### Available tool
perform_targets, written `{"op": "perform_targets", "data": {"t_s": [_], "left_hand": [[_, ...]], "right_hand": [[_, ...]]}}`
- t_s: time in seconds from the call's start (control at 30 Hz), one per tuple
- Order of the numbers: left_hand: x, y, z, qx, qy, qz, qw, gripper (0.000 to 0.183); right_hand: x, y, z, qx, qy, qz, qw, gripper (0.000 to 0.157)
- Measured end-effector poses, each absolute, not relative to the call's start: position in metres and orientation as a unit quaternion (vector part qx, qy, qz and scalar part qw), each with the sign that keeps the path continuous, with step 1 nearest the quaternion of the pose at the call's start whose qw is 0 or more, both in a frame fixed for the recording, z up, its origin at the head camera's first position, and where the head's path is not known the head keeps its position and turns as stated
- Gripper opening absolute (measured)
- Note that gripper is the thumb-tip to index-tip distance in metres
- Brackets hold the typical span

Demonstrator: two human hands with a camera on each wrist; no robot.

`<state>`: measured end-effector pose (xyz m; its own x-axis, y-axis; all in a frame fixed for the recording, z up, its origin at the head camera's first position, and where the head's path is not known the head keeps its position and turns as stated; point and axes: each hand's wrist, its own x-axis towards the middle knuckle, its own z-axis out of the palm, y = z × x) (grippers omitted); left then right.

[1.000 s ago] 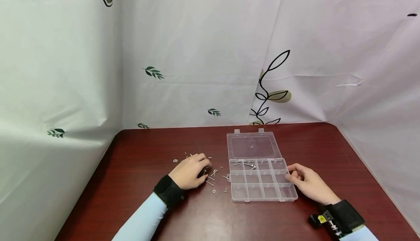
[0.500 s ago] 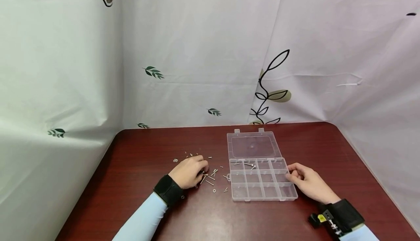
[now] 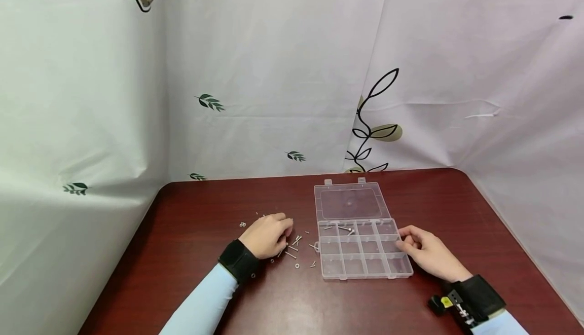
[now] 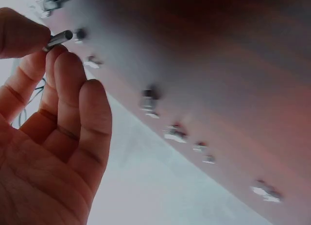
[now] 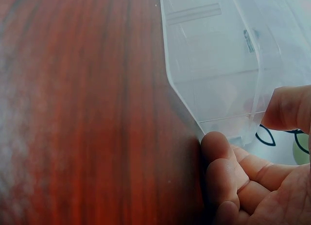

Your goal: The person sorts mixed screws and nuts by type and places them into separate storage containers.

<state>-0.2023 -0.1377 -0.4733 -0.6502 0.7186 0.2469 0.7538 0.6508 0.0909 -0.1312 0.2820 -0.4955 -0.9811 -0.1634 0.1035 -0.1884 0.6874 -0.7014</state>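
My left hand (image 3: 266, 236) is over the scattered hardware on the table's left half. In the left wrist view its thumb and fingertips pinch a small metal screw (image 4: 59, 39), whose end sticks out; its head is hidden. Right of that hand lie several loose screws (image 3: 291, 255) and a small ring-shaped washer (image 3: 297, 265). A clear plastic compartment box (image 3: 365, 257) lies with its lid (image 3: 350, 200) folded back. Several screws (image 3: 345, 229) rest in its back row. My right hand (image 3: 429, 254) holds the box's right side, thumb and curled fingers at the wall.
The dark red wooden table (image 3: 274, 304) meets a white patterned cloth (image 3: 274, 71) at the back and sides. More small nuts or washers (image 3: 243, 224) lie left of the left hand. A black strap (image 3: 238, 260) circles the left wrist.
My left hand first draws back slightly to the left, then shifts a little up and right, lifting a screw from the pile. My right hand stays at the box. The view shifts slightly.
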Motion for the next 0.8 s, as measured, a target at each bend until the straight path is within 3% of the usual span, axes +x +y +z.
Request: {"op": "perform_targets", "data": {"t_s": [0.53,0.8], "left_hand": [[-0.207,-0.048,-0.447,-0.483,-0.858,-0.082,0.153,0.007],[-0.206,-0.017,-0.436,-0.501,-0.849,-0.078,0.148,0.008]], "right_hand": [[-0.131,0.281,-0.495,0.089,-0.918,0.385,0.009,0.029],[-0.13,0.28,-0.493,0.089,-0.918,0.385,0.015,0.029]]}}
